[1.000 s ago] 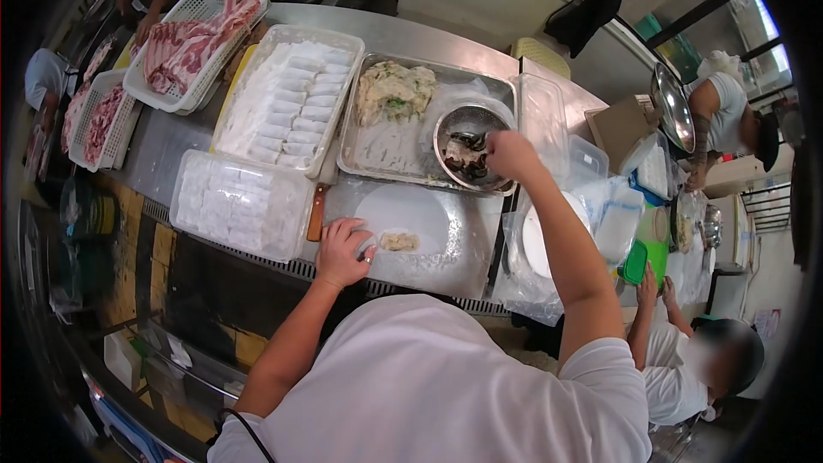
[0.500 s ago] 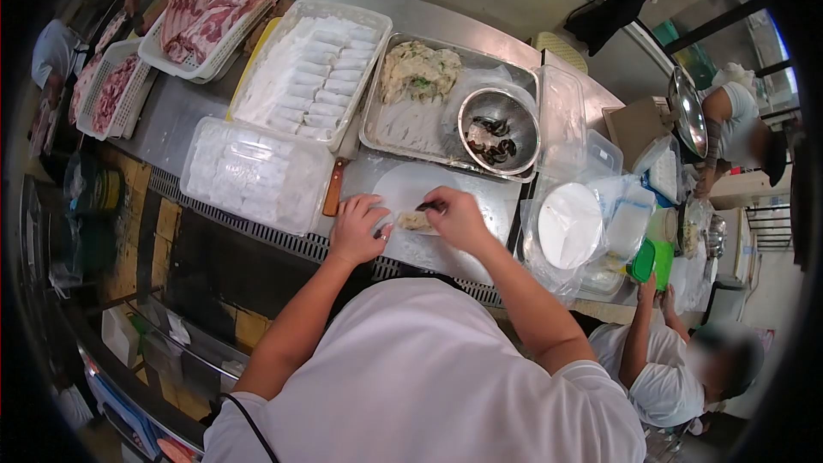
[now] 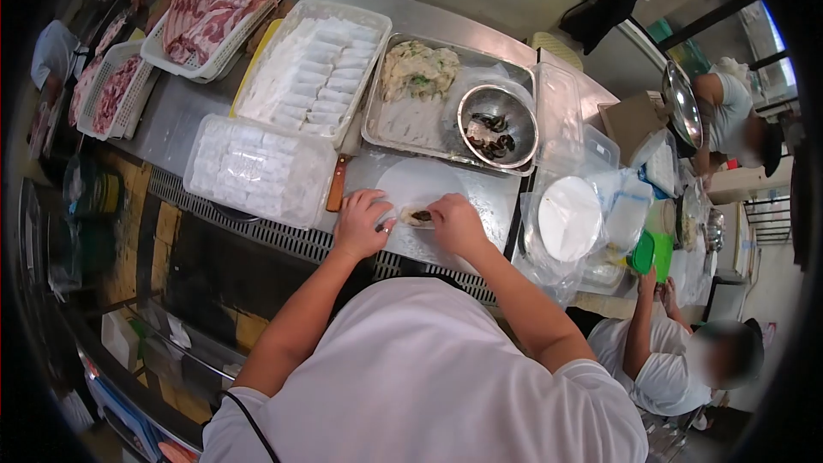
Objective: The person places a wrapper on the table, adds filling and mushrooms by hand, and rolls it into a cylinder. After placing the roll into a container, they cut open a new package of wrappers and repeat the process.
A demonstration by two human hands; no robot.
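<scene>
A round white wrapper sheet point(image 3: 420, 178) lies on the metal worktop in front of me. Near its close edge sits a small pale mound of filling point(image 3: 410, 221) with a dark slice point(image 3: 421, 215) on top. The fingers of my right hand point(image 3: 460, 225) are pinched together at the slice's right end. My left hand point(image 3: 363, 223) rests at the sheet's left edge, fingers spread and slightly bent, thumb toward the filling. Beyond, a steel bowl point(image 3: 535, 133) holds more dark slices. It stands in a metal tray point(image 3: 411, 147) beside a heap of pale, green-flecked filling point(image 3: 420, 70).
An orange-handled knife point(image 3: 338, 184) lies left of my left hand. White rolls fill a tub point(image 3: 364, 21) and a clear lidded box point(image 3: 257, 173). Raw meat is in white baskets point(image 3: 214, 69). Stacked white rounds point(image 3: 570, 219) sit at right, near a co-worker point(image 3: 651, 360).
The dark slice my right hand held over the filling now lies on it, with my fingertips at its right end. My left hand has stayed nearly in place.
</scene>
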